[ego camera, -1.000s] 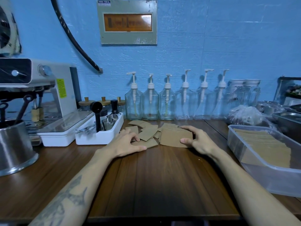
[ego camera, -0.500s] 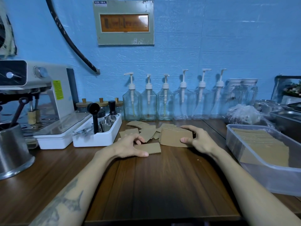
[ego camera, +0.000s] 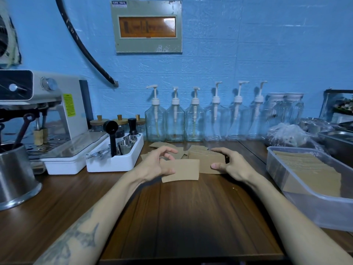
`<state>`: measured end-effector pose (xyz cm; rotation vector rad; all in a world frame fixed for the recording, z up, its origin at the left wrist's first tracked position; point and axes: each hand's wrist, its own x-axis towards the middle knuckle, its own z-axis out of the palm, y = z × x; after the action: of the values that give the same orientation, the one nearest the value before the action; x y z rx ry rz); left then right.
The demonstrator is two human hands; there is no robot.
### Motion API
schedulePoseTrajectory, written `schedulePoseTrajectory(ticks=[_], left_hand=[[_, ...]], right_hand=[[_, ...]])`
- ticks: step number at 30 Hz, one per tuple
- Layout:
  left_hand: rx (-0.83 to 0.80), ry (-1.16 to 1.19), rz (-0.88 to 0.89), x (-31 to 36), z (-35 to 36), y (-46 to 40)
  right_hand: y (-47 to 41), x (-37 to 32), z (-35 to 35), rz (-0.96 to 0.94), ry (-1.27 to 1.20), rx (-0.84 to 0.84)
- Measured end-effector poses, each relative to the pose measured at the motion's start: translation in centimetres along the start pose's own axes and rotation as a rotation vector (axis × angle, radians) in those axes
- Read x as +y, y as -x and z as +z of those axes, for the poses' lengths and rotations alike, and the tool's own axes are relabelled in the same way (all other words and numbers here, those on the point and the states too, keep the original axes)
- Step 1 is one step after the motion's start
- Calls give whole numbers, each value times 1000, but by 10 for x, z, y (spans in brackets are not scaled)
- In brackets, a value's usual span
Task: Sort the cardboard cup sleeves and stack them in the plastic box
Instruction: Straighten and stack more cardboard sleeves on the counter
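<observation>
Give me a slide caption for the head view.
Left hand lifts one sleeve; right hand steadies the stack.

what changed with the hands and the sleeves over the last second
The left hand took one cup sleeve from the loose pile, drew it toward the person and now pinches it beside the stack. The right hand kept holding that stack. The plastic box and its sleeves stayed put.

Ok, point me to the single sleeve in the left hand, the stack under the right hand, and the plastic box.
single sleeve (ego camera: 183, 171): head view, middle of its flat brown face.
stack of sleeves (ego camera: 205, 156): head view, front face of the pile.
plastic box (ego camera: 313, 209): head view, its clear near wall.
</observation>
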<state>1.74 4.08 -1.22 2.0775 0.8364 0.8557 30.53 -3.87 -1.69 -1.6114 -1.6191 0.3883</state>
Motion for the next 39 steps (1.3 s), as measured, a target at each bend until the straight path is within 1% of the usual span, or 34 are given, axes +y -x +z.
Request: schedulePoseTrajectory(ticks=[3,8,10,11,15,18,20,23,26,27,29,30,32,36,39], left_hand=[[42,61,-24,0,3,0],[-54,3,-104,-4,7,4],[9,-60,-108,-3,5,3],[48,-55,-102,-2,4,2],[179,260,-59,6,0,-3],[304,349,48,15,-1,-5],[334,379,109,20,1,-4],[277,266,154,22,15,-2],[170,47,198,15,29,-1],[168,-32,217,13,32,-1],[204,-105,253,11,35,-2],[230,-117,253,11,37,-3],[261,-105,199,12,39,-3],[139,-25,46,10,41,-4],[89,-16,-5,8,43,-5]], right_hand=[[-1,1,0,9,0,-15],[-1,4,0,1,-2,-62],[-2,4,1,2,-20,-76],[-1,4,1,6,-36,-83],[0,2,4,7,-74,-105],[1,-2,5,5,-85,-92],[1,-4,6,0,-97,-87],[2,-8,8,-12,-112,-83],[2,-10,9,-28,-107,-90],[2,-10,10,-26,-113,-105],[2,-12,10,-21,-127,-141],[3,-13,10,-22,-132,-156],[3,-14,10,-33,-147,-185],[2,-19,17,-69,-164,-252],[3,-21,21,-40,-173,-289]])
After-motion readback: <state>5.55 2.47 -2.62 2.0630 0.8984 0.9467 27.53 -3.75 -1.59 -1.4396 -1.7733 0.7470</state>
